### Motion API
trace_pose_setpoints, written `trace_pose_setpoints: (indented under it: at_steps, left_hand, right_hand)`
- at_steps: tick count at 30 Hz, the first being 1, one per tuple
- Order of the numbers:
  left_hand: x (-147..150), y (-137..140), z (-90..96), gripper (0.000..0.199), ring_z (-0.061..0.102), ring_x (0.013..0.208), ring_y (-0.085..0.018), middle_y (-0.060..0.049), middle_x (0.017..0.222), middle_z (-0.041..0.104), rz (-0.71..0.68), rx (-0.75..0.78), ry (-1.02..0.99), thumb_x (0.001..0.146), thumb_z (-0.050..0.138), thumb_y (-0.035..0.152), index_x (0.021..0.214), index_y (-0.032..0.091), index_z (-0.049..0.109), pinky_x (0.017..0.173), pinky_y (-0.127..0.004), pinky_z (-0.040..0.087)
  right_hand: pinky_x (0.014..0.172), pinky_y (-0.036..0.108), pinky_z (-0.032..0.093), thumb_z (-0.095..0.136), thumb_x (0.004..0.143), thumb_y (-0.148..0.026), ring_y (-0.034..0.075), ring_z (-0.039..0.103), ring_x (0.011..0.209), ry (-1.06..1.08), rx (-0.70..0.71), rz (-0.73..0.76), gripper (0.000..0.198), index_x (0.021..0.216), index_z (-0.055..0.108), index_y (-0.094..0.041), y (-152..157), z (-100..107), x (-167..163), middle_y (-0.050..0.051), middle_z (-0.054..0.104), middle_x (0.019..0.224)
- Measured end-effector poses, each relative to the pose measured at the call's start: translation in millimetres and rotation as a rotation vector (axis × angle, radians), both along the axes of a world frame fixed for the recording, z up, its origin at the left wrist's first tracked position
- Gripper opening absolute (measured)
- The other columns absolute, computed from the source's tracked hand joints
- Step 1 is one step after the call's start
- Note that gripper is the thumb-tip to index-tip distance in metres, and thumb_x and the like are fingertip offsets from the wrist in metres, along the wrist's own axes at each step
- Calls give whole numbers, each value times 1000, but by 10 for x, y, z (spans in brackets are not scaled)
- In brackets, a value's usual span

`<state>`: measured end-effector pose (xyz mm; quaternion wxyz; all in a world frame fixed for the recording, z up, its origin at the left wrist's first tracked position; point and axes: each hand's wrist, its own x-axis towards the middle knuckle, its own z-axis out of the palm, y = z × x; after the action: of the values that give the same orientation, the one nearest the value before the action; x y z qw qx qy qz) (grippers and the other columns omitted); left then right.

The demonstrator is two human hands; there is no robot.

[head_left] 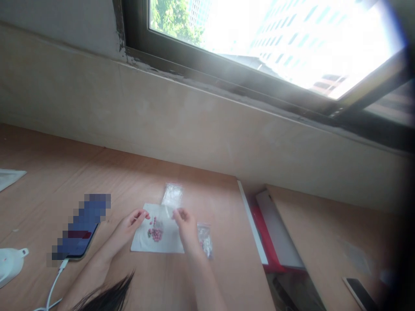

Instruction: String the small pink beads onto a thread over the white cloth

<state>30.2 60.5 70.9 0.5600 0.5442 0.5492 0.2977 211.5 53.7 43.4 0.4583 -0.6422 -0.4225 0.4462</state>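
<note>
Person's left hand [136,218] curled at edge of white rectangular sheet [139,243] on brown wooden desk [231,224]; right hand [184,218] pinched above it; any grip unclear. Pink cluster [156,235] on sheet. 2 clear plastic packets [173,194] adjacent.

White sheet [138,242] bearing a pink cluster [157,236] touched with green. Desk [235,233], light brown with faint wood grain; phone screen [83,245], dark blue; cable [51,290], white. Wall [194,116], mottled beige.

Between phone [83,242] and paper [140,241], left forearm [103,255] narrows passage.
</note>
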Motion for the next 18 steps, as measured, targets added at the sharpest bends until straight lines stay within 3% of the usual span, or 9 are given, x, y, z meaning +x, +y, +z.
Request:
trace_pose_setpoints:
  at_steps: [4, 7, 11, 15, 18]
  left_hand:
    - [-112, -8, -115, 31, 56, 75, -20, -3, 71, 61, 69, 3, 89, 71, 45, 45, 69, 16, 54, 67, -27, 43]
    - [-158, -36, -229, 32, 56, 74, -21, -3, 69, 61, 65, 36, 129, 72, 43, 45, 68, 16, 55, 65, -28, 43]
    - [-195, -64, -379, 29, 55, 73, -20, -3, 69, 59, -21, 121, 223, 76, 39, 42, 71, 17, 54, 61, -26, 43]
    - [-232, -65, -516, 27, 54, 72, -18, -2, 72, 58, -84, 234, 328, 79, 35, 38, 72, 18, 52, 61, -24, 42]
    - [-251, -54, -604, 28, 53, 70, -17, -1, 70, 58, -75, 288, 382, 78, 35, 39, 71, 18, 53, 60, -24, 41]
  right_hand:
    - [62, 26, 36, 48, 68, -32, 16, 52, 66, -277, 66, -172, 19, 72, 54, -14, 553, 15, 55, 5, 58, 70]
    - [67, 29, 35, 50, 68, -31, 20, 50, 75, -510, 47, -268, 25, 84, 52, -12, 682, -7, 89, 10, 57, 80]
    - [73, 31, 32, 44, 74, -27, 21, 46, 83, -746, 46, -309, 20, 86, 51, -13, 339, -55, 202, 12, 54, 88]
    - [72, 32, 29, 49, 70, -19, 21, 44, 80, -881, -52, -94, 9, 75, 56, -17, -172, -138, 325, 8, 55, 81]
    - [71, 32, 27, 53, 67, -16, 21, 42, 81, -939, -73, -15, 8, 73, 58, -19, -376, -202, 363, 7, 56, 80]
